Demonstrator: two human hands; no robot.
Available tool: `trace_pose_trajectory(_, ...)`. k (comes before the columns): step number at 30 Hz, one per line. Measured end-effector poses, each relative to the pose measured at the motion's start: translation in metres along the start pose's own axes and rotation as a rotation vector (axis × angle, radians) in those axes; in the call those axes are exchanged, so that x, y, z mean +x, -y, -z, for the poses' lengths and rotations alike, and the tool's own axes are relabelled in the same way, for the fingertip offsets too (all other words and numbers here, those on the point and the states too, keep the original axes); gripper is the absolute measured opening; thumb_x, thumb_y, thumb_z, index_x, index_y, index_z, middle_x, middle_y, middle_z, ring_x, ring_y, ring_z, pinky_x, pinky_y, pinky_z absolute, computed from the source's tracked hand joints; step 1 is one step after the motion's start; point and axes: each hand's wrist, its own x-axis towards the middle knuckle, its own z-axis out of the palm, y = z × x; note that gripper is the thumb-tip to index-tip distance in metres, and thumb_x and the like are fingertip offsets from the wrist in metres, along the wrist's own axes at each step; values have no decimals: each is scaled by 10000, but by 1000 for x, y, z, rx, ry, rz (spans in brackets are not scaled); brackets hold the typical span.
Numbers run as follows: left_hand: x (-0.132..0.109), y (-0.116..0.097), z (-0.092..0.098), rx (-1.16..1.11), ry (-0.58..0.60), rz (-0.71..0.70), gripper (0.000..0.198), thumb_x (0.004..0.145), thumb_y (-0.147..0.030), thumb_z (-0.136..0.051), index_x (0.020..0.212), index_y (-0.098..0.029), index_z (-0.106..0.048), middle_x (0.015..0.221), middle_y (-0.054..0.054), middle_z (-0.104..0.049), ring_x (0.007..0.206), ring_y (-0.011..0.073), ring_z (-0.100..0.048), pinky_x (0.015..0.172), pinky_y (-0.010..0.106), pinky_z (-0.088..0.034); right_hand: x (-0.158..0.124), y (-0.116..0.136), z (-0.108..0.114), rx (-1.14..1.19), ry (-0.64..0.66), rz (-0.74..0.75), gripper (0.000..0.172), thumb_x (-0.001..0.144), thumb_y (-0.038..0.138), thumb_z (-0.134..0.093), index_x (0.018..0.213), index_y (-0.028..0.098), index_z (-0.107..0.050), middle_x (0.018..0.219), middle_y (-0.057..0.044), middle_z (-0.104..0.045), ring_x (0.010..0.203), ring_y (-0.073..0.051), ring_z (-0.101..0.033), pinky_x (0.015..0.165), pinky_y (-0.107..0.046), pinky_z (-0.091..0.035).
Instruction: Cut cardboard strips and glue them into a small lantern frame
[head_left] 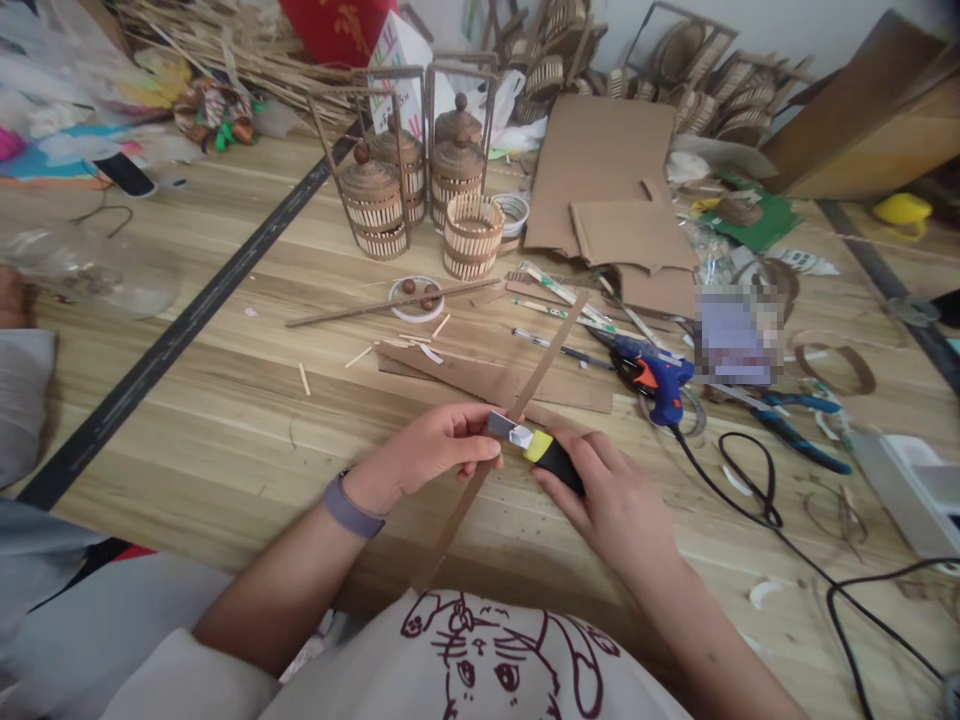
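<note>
My left hand (439,445) pinches a long thin brown strip (544,360) that runs diagonally from my chest up toward the table's middle. My right hand (611,495) grips a utility knife (536,447) with a black and yellow handle; its metal head rests against the strip right beside my left fingertips. Both hands hover just above the wooden table (225,400), close to its near edge.
A blue hot glue gun (654,372) with a black cord (757,500) lies to the right, near blue-handled pliers (799,430). Cardboard pieces (607,190), several small woven lantern baskets (420,180), a white dish with beads (417,297) and bamboo slivers lie farther back. A person's sleeve (22,400) shows at left.
</note>
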Motion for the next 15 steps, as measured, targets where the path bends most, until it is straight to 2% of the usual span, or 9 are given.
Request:
trace_pose_trajectory(8, -2, -5, 0, -47, 26, 28, 356, 823, -252, -589, 1159, -170, -671, 710, -17, -627, 480, 41, -385, 454, 166, -289, -4, -11, -1, -27, -16, -40, 425, 979, 504, -418, 1152, 166, -608, 820, -70, -636, 673, -207, -633, 567, -307, -478)
trace_pose_trajectory(15, 0, -2, 0, -16, 20, 32, 273, 802, -238, -606, 1048, -149, -682, 701, -15, -629, 471, 45, -405, 461, 177, -343, 2, -3, -1, -2, -19, -31, 455, 987, 516, -390, 1135, 144, -607, 824, -80, -639, 682, -203, -632, 561, -291, -463)
